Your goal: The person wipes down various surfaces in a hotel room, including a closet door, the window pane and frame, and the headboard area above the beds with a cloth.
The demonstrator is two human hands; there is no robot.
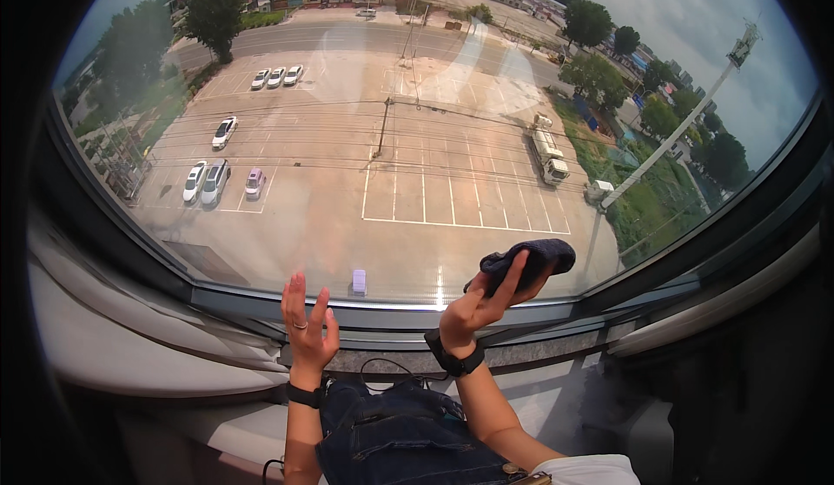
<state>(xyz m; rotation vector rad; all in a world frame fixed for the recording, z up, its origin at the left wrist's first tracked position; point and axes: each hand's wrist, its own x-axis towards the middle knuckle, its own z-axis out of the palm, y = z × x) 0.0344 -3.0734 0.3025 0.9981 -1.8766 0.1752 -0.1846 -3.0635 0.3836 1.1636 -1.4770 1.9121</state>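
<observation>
A large window pane [313,237] fills the view before me, with a parking lot visible far below through the glass. My right hand [485,299] grips a folded dark cloth [534,260] and holds it up at the lower right of the pane. Whether the cloth presses on the glass cannot be told. My left hand [309,325] is raised with its fingers apart and nothing in it, near the lower left of the pane. It wears a ring, and black bands circle both wrists.
Below the glass run the dark window frame [391,319] and a stone sill [521,357]. A pale curtain [130,335] hangs at the left, another [710,296] at the right. A thin black cable [391,361] loops by the sill. A small lilac object [359,282] shows low in the window.
</observation>
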